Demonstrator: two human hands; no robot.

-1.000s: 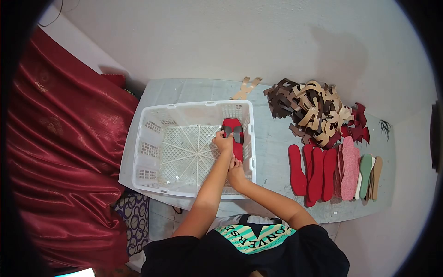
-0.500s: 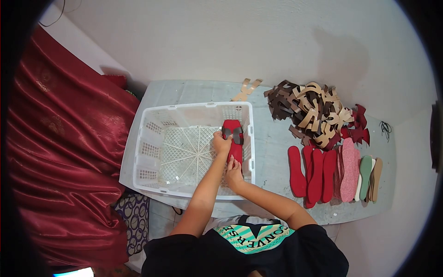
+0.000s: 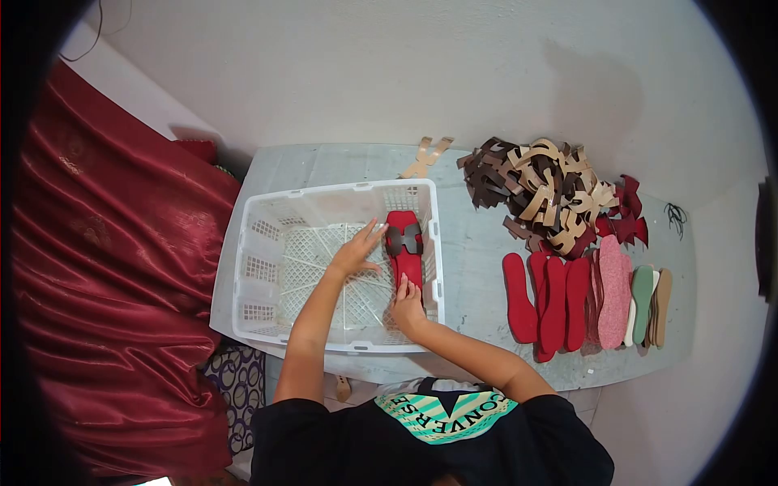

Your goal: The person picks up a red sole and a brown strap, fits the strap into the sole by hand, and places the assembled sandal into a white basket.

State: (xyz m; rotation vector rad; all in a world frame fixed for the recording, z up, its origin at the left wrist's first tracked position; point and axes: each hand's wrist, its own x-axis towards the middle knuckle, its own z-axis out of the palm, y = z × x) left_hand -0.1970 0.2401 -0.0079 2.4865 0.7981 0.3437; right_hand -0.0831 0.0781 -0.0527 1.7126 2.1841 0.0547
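A red sandal (image 3: 411,270) with a dark brown strap across its front lies lengthwise inside the right side of a white plastic basket (image 3: 340,347). My right hand (image 3: 408,308) is at the sandal's heel end, fingers closed on it; part of the heel is hidden behind the hand. Just left of the strap, my left hand (image 3: 356,253) hovers over the basket's lattice floor, open, with its fingers spread and nothing in them.
Right of the basket lie red insoles (image 3: 554,312), a pink speckled insole (image 3: 613,300) and green and tan ones (image 3: 643,300). Behind them is a heap of brown and beige straps (image 3: 545,190). One beige strap (image 3: 425,158) lies behind the basket. A red curtain (image 3: 121,283) hangs left.
My left hand has let go of the sandal's strap area and moved left, its fingers now spread. My right hand stays at the heel end.
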